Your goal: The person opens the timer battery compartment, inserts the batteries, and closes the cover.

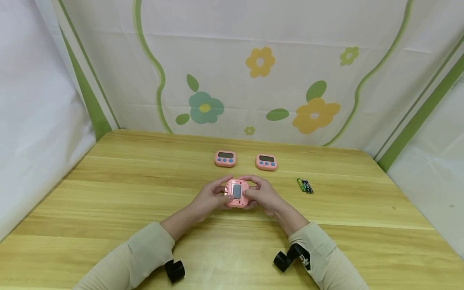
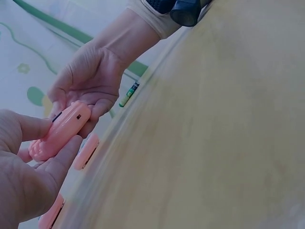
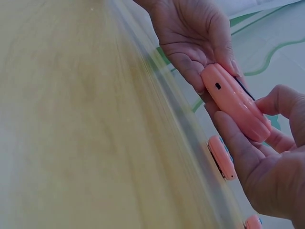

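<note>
Between both hands is a pink digital timer (image 1: pixel 237 193), raised over the table, with a grey rectangular panel on the face turned up. My left hand (image 1: pixel 212 196) grips its left side, thumb on the upper face and fingers around the edge. On the opposite side my right hand (image 1: pixel 264 196) pinches it the same way, its thumb beside the grey panel. The side of the timer (image 2: pixel 64 131) shows a small dark slot in the left wrist view. The same slot on the timer (image 3: pixel 233 102) appears in the right wrist view.
Two more pink timers, a left one (image 1: pixel 225 158) and a right one (image 1: pixel 266 162), lie behind the hands with screens and blue buttons up. Several small batteries (image 1: pixel 305 186) lie to the right on the wooden table (image 1: pixel 127 193). A flowered cloth (image 1: pixel 235 80) hangs behind.
</note>
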`<action>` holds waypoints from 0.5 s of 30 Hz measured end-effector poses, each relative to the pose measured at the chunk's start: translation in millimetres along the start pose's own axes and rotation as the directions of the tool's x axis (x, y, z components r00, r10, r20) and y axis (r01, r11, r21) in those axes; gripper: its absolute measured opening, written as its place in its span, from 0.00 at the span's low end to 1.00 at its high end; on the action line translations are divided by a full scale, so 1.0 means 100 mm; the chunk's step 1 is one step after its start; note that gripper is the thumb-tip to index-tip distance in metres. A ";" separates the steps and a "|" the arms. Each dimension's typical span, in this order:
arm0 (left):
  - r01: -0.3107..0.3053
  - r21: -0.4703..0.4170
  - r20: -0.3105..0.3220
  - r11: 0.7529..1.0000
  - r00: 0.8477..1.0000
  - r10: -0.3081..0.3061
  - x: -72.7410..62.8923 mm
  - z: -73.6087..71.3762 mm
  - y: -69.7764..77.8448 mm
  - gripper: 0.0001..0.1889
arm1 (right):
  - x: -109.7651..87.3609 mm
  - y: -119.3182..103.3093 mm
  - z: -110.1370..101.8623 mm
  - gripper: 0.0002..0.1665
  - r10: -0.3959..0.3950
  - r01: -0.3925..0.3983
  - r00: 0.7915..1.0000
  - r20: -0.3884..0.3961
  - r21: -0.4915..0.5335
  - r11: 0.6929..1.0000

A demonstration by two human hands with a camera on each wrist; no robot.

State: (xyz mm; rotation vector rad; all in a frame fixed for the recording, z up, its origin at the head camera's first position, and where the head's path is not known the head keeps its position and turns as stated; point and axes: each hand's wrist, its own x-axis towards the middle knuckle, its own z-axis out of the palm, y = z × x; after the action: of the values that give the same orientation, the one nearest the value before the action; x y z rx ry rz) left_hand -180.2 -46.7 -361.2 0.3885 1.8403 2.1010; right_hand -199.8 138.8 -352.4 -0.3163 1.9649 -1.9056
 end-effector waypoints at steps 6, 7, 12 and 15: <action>0.017 -0.012 -0.003 1.000 1.000 -0.017 0.00 0.00 -0.01 0.30 | 0.00 0.00 0.00 0.28 0.023 -0.023 1.000 -0.019 0.028 0.999; 0.019 -0.014 -0.004 1.000 1.000 -0.019 0.01 0.00 -0.02 0.30 | 0.00 0.00 0.01 0.28 0.027 -0.026 0.999 -0.025 0.031 0.999; 0.029 -0.023 -0.024 0.999 0.999 -0.030 0.01 0.01 -0.03 0.30 | 0.01 0.03 0.00 0.29 0.042 -0.040 0.998 -0.046 0.051 0.998; 0.031 -0.026 -0.038 0.999 0.999 -0.032 0.01 0.01 -0.02 0.30 | 0.02 0.03 -0.02 0.29 0.056 -0.053 0.998 -0.031 0.084 0.995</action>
State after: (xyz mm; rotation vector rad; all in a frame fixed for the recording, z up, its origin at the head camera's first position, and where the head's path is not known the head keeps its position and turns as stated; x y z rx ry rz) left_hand -180.9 -45.5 -363.6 0.3133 1.8272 2.1227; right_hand -201.7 139.8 -355.9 -0.2071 1.8889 -1.9630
